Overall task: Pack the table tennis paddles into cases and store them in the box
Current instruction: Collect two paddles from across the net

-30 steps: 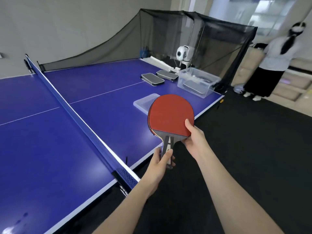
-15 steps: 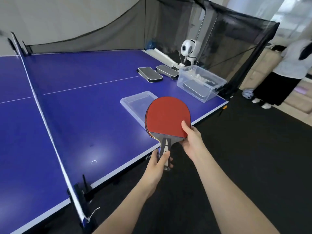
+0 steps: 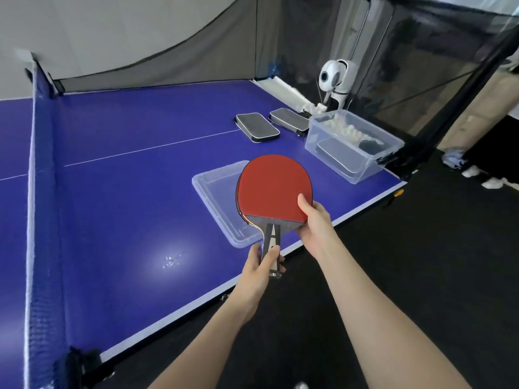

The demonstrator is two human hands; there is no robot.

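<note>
Over the near edge of the table [image 3: 126, 214], my left hand [image 3: 262, 266] is wrapped round the handle. My right hand [image 3: 313, 220] pinches the blade's rim, thumb on the red rubber. So the paddle [image 3: 273, 186] is up in the air above the lid [image 3: 214, 189]. Might be a second one stacked behind it, can't tell. The two cases [image 3: 257, 127] look zipped and lie well apart from it, near the box [image 3: 311, 136]. Best bet imo: carry it flat with both hands, park it by a case, then unzip, no one-handed juggling.
</note>
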